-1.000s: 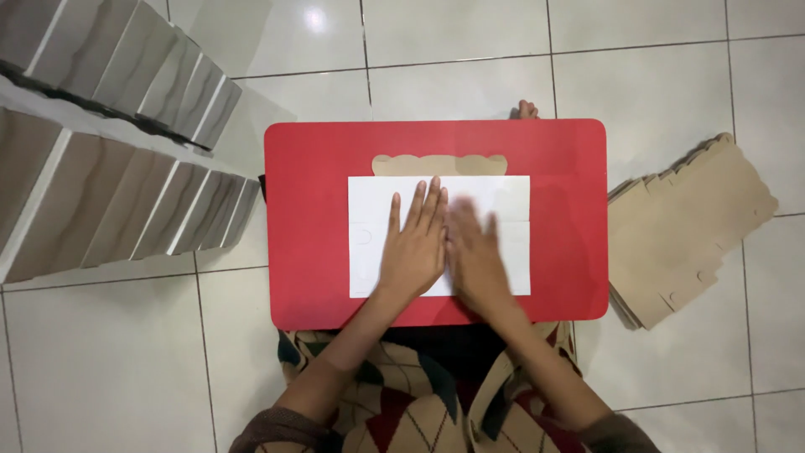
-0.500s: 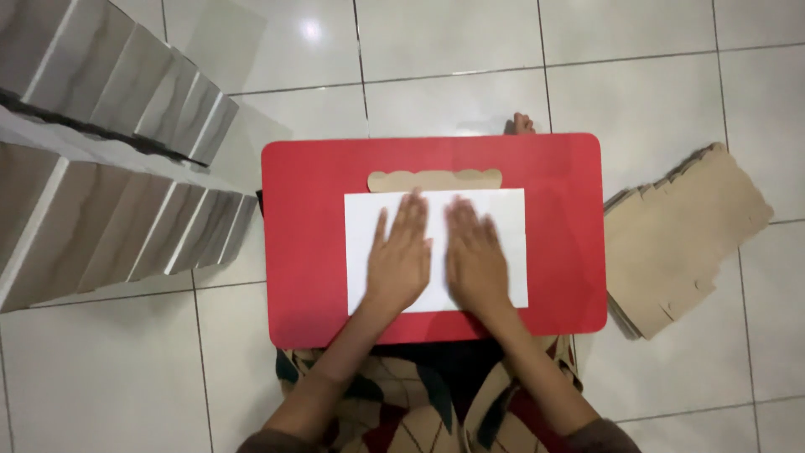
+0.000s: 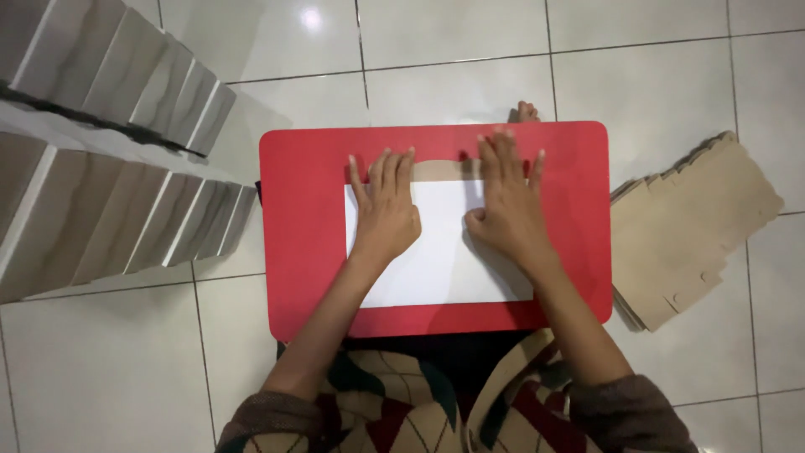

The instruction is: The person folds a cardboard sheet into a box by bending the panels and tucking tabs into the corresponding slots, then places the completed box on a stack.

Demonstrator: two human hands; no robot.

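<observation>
Stacks of folded white cartons (image 3: pixel 109 159) fill the far-left and left part of the view, standing in two slanted rows on the pale tiled floor (image 3: pixel 101 369), their brown inner faces showing. Just right of them sits a red lap table (image 3: pixel 302 252) with rounded corners, its left edge close to the nearer row.

On the red top lies a flat white carton blank (image 3: pixel 440 260), centred, with its brown scalloped flap (image 3: pixel 444 170) at the far edge, pointing away from the person. The blank rests fully within the table's outline.

Left hand (image 3: pixel 386 210): palm down, fingers straight and together, pressed flat on the far-left part of the blank, fingertips reaching the flap line. It grips nothing; it only bears down.

Right hand (image 3: pixel 507 205): also palm down and flat, fingers spread slightly, laid over the far-right part of the blank and the flap, fingertips near the table's far edge, thumb tucked toward the centre. No grip here either, only pressure.

Toes (image 3: pixel 527 111) show just beyond the table's far edge. Near edge of the view: patterned sleeves and clothing (image 3: pixel 402 411).

Right of the table, a pile of flat brown cardboard blanks (image 3: pixel 696 226) lies on the floor, skewed, touching or nearly touching the table's right edge.
</observation>
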